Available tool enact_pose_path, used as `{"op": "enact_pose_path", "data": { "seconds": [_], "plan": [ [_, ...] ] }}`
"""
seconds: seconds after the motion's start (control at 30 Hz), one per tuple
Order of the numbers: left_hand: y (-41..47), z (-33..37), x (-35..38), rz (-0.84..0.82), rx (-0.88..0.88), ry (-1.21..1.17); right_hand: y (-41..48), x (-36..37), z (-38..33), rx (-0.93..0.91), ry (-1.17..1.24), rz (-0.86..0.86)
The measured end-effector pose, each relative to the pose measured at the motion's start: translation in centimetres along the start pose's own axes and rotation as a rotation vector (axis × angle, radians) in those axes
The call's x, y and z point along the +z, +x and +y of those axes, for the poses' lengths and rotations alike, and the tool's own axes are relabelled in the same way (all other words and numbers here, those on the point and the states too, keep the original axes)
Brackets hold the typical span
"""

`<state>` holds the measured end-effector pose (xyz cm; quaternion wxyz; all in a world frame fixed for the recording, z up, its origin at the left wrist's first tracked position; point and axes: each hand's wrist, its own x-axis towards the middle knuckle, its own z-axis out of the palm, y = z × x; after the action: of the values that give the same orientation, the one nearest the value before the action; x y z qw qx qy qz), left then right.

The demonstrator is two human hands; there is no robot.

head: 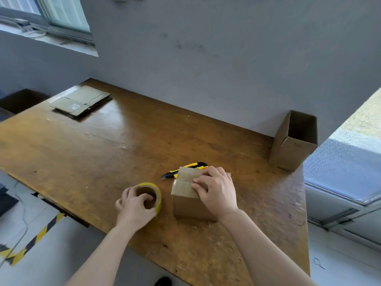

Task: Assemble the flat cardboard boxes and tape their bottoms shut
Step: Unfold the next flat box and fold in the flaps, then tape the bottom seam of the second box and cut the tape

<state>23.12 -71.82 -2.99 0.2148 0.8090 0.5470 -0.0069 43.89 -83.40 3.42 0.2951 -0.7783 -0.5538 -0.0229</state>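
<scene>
- One head-worn wide-angle view looked forward and down across the wooden table (99, 162) toward the grey wall (226, 58).
- Left hand (135, 209) and right hand (217, 191) lay close, low-centre.

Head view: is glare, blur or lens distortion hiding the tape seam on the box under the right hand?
Head view: no glare on the small box; its taped seam shows clearly beside the right hand. Head view: the tape roll held by the left hand is sharp. Head view: soft sheen on the table; wide-angle bending at the frame edges.
</scene>
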Motion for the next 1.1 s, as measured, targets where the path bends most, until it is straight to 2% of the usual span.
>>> {"op": "enact_pose_path", "data": {
  "seconds": [0.07, 0.13, 0.27, 0.33, 0.43, 0.53, 0.63, 0.7, 0.77, 0.83, 0.93, 1.0, 1.1],
  "plan": [
    [-0.8, -0.5, 1.2, -0.019, 0.079, 0.172, 0.0, 0.0, 0.0, -0.002, 0.001, 0.000],
    [-1.4, -0.8, 1.8, 0.005, 0.080, 0.239, -0.1, 0.0, 0.1, -0.003, -0.003, 0.005],
    [-1.7, -1.2, 1.5, 0.110, 0.058, 0.298, -0.2, 0.1, 0.1, 0.004, 0.002, 0.021],
    [-1.7, -1.3, 0.9, 0.140, 0.069, 0.222, -0.2, 0.1, 0.1, 0.000, 0.013, 0.025],
    [-1.3, -0.5, -0.8, 0.184, 0.053, -0.070, -0.1, 0.2, 0.1, -0.003, 0.020, 0.033],
    [-1.0, 1.2, -3.7, 0.206, 0.067, -0.540, -0.2, 0.2, 0.3, 0.004, 0.053, 0.042],
    [-1.4, 4.0, -6.9, 0.234, 0.171, -0.926, -0.2, 0.1, 0.3, 0.010, 0.093, 0.036],
    [-2.1, 6.1, -8.8, 0.197, 0.270, -1.110, -0.1, 0.1, 0.4, 0.014, 0.114, 0.023],
    [-2.7, 7.9, -9.9, 0.074, 0.372, -1.281, 0.0, 0.0, 0.5, 0.022, 0.123, 0.009],
    [-3.1, 9.4, -9.9, -0.120, 0.447, -1.443, 0.1, -0.3, 0.5, 0.041, 0.136, -0.029],
    [-3.0, 11.0, -8.5, -0.394, 0.455, -1.640, 0.2, -0.8, 0.7, 0.068, 0.179, -0.077],
    [-2.7, 11.4, -7.5, -0.484, 0.417, -1.729, 0.3, -1.2, 0.9, 0.093, 0.240, -0.093],
    [-2.1, 11.4, -6.5, -0.509, 0.357, -1.834, 0.0, -1.2, 1.3, 0.141, 0.289, -0.052]
  ]
}}
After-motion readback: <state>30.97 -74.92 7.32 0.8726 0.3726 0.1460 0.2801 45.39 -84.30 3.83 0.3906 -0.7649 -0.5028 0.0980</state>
